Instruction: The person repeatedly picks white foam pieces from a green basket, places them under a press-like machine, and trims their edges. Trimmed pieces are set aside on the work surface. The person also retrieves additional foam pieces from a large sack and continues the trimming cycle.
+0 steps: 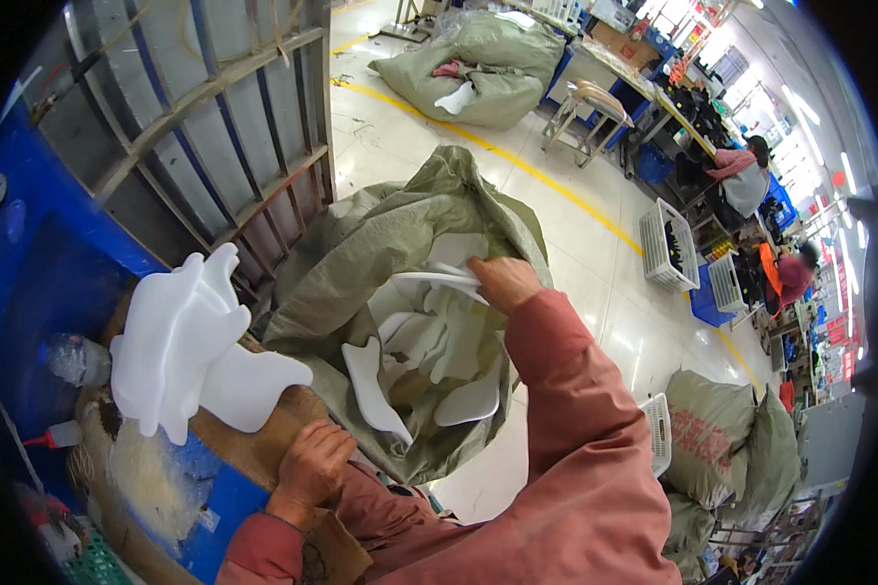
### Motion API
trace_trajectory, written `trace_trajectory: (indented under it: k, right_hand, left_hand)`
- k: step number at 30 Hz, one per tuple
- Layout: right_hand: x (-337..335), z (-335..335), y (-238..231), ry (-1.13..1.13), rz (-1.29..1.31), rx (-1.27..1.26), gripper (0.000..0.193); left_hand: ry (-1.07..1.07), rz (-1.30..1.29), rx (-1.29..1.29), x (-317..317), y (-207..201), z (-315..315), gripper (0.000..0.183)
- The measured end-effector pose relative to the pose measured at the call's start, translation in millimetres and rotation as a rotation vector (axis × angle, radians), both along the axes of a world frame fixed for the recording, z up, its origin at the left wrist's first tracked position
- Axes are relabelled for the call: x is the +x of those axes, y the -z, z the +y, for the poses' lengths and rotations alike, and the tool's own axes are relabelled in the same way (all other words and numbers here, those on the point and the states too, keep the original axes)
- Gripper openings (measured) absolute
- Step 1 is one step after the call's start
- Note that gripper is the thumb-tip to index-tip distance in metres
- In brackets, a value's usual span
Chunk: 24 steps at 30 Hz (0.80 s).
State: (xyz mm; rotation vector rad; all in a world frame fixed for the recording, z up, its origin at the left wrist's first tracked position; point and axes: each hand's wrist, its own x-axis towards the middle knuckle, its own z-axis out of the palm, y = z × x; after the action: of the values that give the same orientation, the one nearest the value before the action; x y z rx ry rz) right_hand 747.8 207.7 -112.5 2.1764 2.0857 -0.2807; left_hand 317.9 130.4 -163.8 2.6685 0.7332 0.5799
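Observation:
My right hand (505,283) pinches a few thin white curved foam-like pieces (439,277) in the mouth of a large green woven sack (332,244). Inside the sack lie several more white cut-out pieces (424,336), some leaning against its wall. My left hand (312,468) rests at the cardboard-covered edge of a blue worktable (226,517). Its fingers are curled, and whatever they may hold is hidden. Just beyond that hand, a pile of the same white pieces (180,336) sits on the table, one piece lying flatter beside it.
A metal barred frame (195,107) stands behind the table. On the table are a plastic bottle (76,359) and a red-tipped bottle (60,436). Another full sack (488,68), a stool (587,112) and white crates (668,244) stand beyond. Filled sacks (707,419) lie right. Co-workers sit far right.

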Motion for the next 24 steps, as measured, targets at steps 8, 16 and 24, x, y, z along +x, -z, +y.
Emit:
trace_trajectory:
  k: [8,16,24]
  right_hand:
    - [-34.4,-88.4,-77.3,-0.232,0.407,0.002,0.049]
    - [-136.0,-87.6,-139.1,0.089,1.458,0.306,0.035]
    - [-315.2,36.5,-74.0,0.380,2.106,-0.140,0.038]
  left_hand:
    - [0.042,-0.143,0.044,-3.0,5.1,-1.1,0.010]
    - [0.018,-0.003,0.001,-5.4,10.3,-11.0,0.005]
    - [0.076,0.119,0.124,-7.0,16.1,-6.4,0.007]
